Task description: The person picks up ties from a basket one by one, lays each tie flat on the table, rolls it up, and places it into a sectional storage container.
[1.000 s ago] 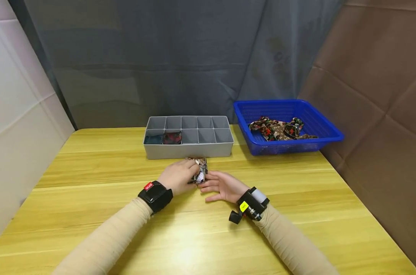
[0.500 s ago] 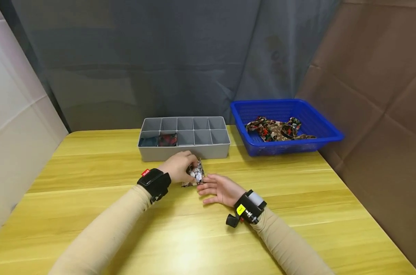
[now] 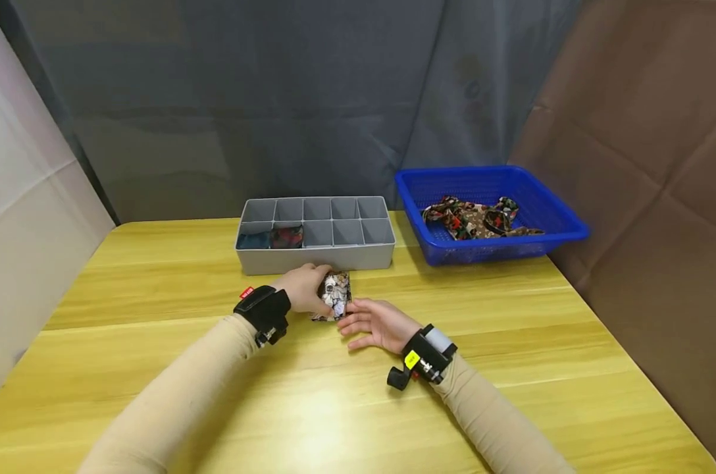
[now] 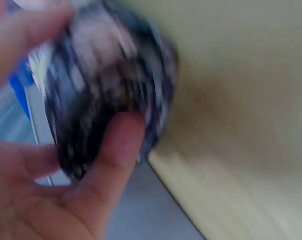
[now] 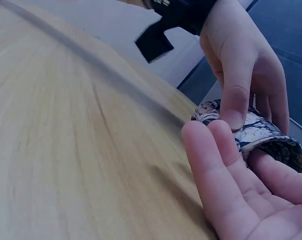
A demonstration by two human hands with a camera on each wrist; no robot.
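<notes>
Left hand [image 3: 303, 289] curled round a folded patterned cloth bundle [image 3: 335, 295], thumb [image 4: 115, 155] pressed on its near face, fingers over its top; the bundle sits on the yellow wooden table [image 3: 512, 342] toward the middle of the far edge, just in front of the grey divided organiser tray [image 3: 310, 260]. Right hand [image 3: 374, 322] lies palm-up and relaxed, fingers straight, fingertips [image 5: 211, 150] touching the bundle's right side without gripping it. The bundle's long axis appears to run roughly from the near edge toward the far edge, slightly tilted, its far end pointing at the tray wall; the wrist views are too blurred to confirm the fold's direction. Two tray compartments at the near left already hold folded cloth. Blue plastic basket [image 3: 556, 227] with loose patterned fabric stands at the far right corner. Likely risk: the fold springing open if the left grip slackens, since the right hand only supports it; the bundle might also catch on the tray rim.
</notes>
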